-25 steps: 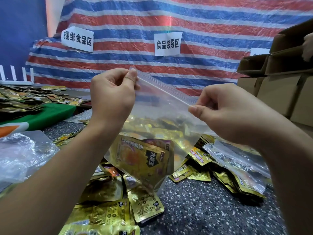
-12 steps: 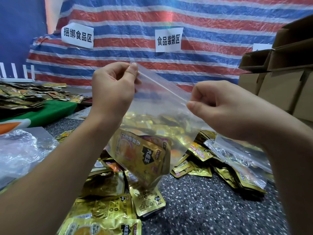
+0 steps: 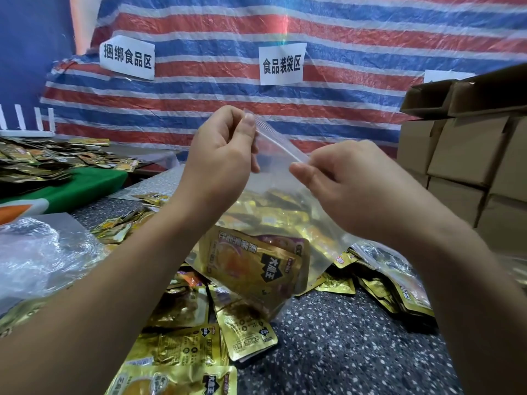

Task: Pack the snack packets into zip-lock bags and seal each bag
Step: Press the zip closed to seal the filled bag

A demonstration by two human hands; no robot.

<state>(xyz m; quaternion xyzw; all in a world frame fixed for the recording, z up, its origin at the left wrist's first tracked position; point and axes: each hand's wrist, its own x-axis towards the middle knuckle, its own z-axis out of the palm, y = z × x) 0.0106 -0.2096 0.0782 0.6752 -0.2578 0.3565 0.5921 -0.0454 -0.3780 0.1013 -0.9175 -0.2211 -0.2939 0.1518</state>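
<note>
Both hands are raised over the speckled table [image 3: 328,352]: the left hand [image 3: 219,155] and right hand [image 3: 350,181] each pinch the zip-lock bag [image 3: 273,212] along its top strip. The bag hangs mouth-up, strip slanting down toward the right, gold snack packets [image 3: 251,266] resting at its bottom.

A packing workshop: stacked cardboard boxes [image 3: 467,155]; zone signs [image 3: 281,63] on striped tarpaulin [image 3: 342,32].

- Left hand [image 3: 219,155]: raised in front of the body, back of the hand toward the camera, fingers curled, thumb and forefinger pinched together at the top.
- Right hand [image 3: 350,183]: level with the left and near it, fingers curled, thumb tip pressed against the forefinger.
- Both bare forearms extend up from the lower edge and converge.
</note>
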